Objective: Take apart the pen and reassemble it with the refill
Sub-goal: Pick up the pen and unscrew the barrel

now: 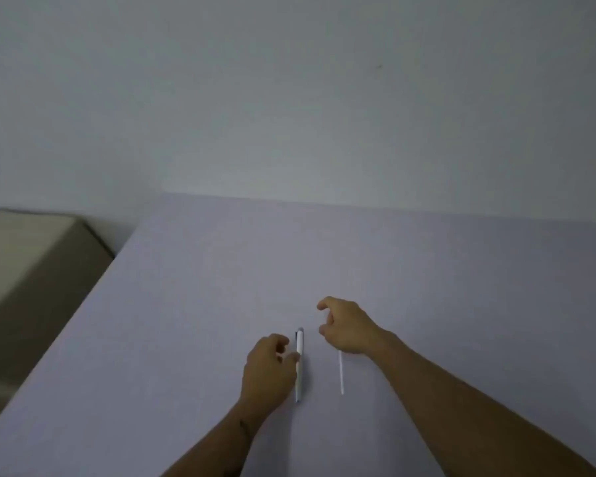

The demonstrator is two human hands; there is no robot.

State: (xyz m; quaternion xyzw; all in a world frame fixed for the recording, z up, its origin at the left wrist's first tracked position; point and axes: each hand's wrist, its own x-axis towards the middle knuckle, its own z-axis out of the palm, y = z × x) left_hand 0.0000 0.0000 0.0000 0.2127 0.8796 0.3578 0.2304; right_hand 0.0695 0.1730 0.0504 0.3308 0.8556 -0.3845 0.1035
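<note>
A white pen (299, 363) with a dark clip lies lengthwise on the pale lilac table (200, 304), pointing away from me. My left hand (267, 368) rests beside it on its left, fingers curled, with a fingertip touching the barrel near its middle. A thin white refill (341, 373) lies parallel to the pen, a short way to its right. My right hand (346, 325) hovers over the refill's far end with thumb and fingers apart and holds nothing. The far end of the refill is hidden under that hand.
A plain pale wall rises behind the table's far edge. A beige piece of furniture (31, 270) stands left of the table, below its left edge.
</note>
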